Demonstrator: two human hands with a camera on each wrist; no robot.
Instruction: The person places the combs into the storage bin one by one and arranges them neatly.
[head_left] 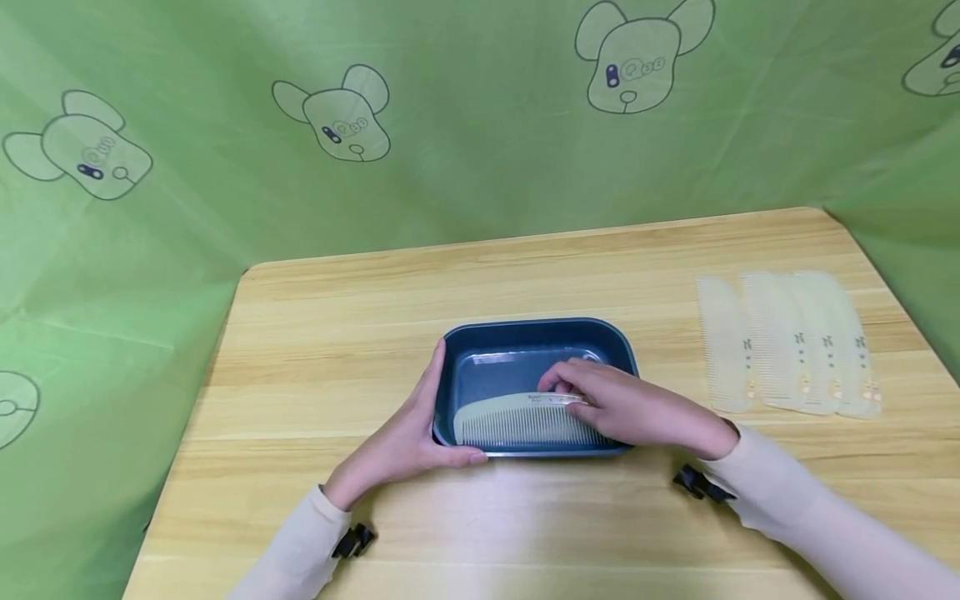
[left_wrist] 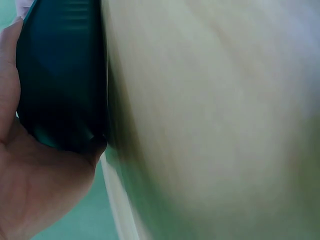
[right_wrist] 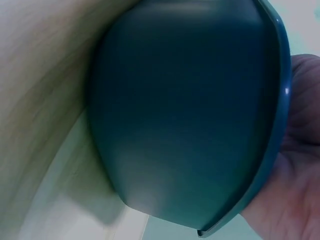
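The right hand (head_left: pixel 622 406) pinches a pale comb (head_left: pixel 510 419) in its grip, inside the blue tray (head_left: pixel 525 335), teeth toward the near wall; the left hand (head_left: pixel 401 442) holds the tray's left end on the table (head_left: pixel 337 333), four more combs (head_left: pixel 768 342) lying rightward

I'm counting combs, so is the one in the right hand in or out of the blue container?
In: the comb shows inside the rim of the blue container, held by the right hand.
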